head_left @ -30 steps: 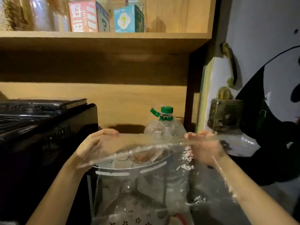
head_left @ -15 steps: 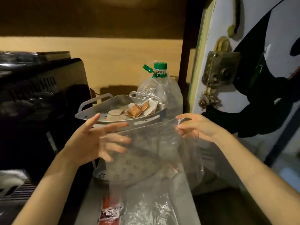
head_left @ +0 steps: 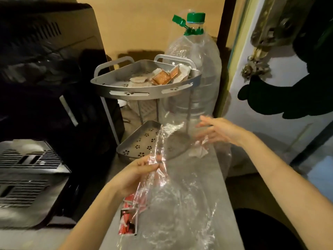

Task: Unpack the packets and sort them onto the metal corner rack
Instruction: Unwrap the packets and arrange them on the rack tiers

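Observation:
A two-tier metal corner rack stands on the grey counter. Its top tier holds several packets, some orange-brown, some pale. The lower tier shows bare perforated metal. My left hand pinches the edge of a clear plastic bag in front of the lower tier. My right hand hovers to the right of the rack with fingers spread, touching loose plastic. Red packets lie on the counter under the bag. A white crumpled packet lies near the rack's right foot.
A large clear water bottle with a green cap stands behind the rack on the right. A black appliance fills the left side. A door with a brass lock is at the right. The counter edge drops off on the right.
The view tilted down. My hands lowered the clear bag from in front of the top tier to the counter. My left hand closed on the bag's edge; my right hand let go and opened.

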A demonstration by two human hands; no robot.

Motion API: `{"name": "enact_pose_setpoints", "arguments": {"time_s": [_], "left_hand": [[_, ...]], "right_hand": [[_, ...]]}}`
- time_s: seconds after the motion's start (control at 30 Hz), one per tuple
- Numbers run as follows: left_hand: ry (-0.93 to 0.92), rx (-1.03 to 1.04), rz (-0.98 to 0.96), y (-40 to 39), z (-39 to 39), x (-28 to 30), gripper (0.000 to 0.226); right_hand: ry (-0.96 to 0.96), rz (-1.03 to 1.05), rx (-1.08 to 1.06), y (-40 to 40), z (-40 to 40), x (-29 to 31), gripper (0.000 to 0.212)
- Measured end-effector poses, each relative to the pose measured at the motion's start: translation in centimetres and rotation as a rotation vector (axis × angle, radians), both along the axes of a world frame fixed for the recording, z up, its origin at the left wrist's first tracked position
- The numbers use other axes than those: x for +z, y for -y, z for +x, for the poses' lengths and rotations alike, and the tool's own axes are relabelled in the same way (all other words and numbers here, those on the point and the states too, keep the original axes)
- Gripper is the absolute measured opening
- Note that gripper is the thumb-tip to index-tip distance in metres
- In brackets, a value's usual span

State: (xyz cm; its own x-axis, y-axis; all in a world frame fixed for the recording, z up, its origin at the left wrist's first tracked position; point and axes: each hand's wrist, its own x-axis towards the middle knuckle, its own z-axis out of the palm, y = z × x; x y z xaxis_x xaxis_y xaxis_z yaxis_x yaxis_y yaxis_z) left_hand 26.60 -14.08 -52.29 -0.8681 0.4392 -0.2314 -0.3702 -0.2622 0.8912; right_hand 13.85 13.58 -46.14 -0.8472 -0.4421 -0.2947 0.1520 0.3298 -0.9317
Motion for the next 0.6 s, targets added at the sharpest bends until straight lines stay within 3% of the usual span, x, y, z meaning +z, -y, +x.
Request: {"name": "enact_pose_setpoints", "arguments": {"time_s": [0.07, 0.13, 0.27, 0.33, 0.43, 0.53, 0.6], "left_hand": [[0.113, 0.132, 0.126, 1.2, 0.7, -1.5, 0.02], [0.19, 0.271, 0.163, 2.0, 1.5, -3.1, 0.023], [0.269, 0.448, 0.134, 2.9, 3.0, -5.3, 0.023], [0.274, 0.512, -0.053, 3.4, 3.8, -6.1, 0.02], [0.248, 0.638, -0.443, 3.6, 4.7, -6.6, 0.019], [0.166, 0.702, -0.826, 3.5, 5.4, -6.3, 0.045], [-0.067, 0.669, -1.18, 3.1, 6.3, -6.5, 0.062]], "right_hand": [[0.188, -0.161, -0.131, -0.6, 0.6, -3.1, 0.078], [0.381, -0.354, -0.13, 0.2, 2.6, -6.5, 0.092], [0.509, -0.556, 0.002, 4.8, 7.6, -11.2, 0.062], [0.442, -0.47, -0.079, 6.9, 9.0, -12.9, 0.045], [0.369, -0.321, -0.218, 9.2, 10.0, -14.7, 0.038], [0.397, -0.335, -0.219, 10.8, 11.0, -15.3, 0.036], [0.328, -0.232, -0.227, 11.8, 11.6, -15.7, 0.037]]}}
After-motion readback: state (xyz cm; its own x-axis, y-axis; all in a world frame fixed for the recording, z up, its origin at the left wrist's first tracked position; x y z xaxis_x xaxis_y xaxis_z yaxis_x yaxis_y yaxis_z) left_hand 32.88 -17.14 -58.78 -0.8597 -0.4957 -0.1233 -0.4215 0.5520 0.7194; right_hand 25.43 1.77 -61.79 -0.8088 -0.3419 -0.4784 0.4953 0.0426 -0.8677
